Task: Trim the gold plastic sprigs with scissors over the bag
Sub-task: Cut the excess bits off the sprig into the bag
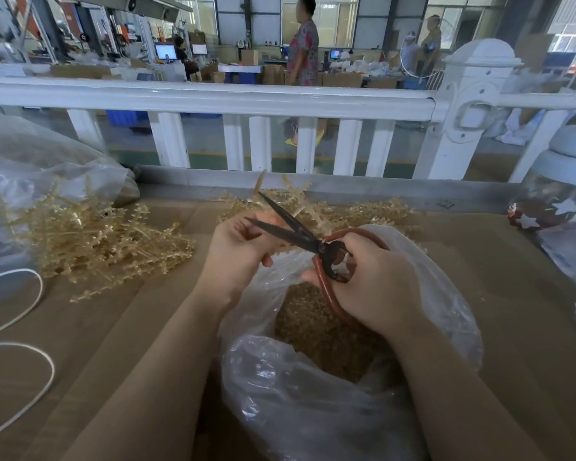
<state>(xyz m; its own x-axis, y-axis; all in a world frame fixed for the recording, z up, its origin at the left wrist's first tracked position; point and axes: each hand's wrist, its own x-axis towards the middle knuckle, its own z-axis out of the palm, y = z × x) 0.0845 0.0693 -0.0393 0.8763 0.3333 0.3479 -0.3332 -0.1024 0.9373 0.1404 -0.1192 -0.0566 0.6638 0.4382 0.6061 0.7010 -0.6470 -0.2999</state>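
My right hand [376,287] grips the red-brown handles of black scissors [290,227], whose blades stand apart and point up-left. My left hand [240,247] holds a gold plastic sprig [300,207], mostly hidden behind my fingers and the blades, just above the mouth of a clear plastic bag [313,400]. Gold trimmings [316,324] fill the bottom of the bag. A heap of gold sprigs [94,241] lies on the brown table to the left. More sprigs [373,211] lie behind my hands.
A large clear bag [30,174] sits at the far left, with white cord [24,344] looped in front of it. A white fence rail [213,98] runs along the table's far edge. A clear jar [566,201] with white stars stands at right. People stand beyond the fence.
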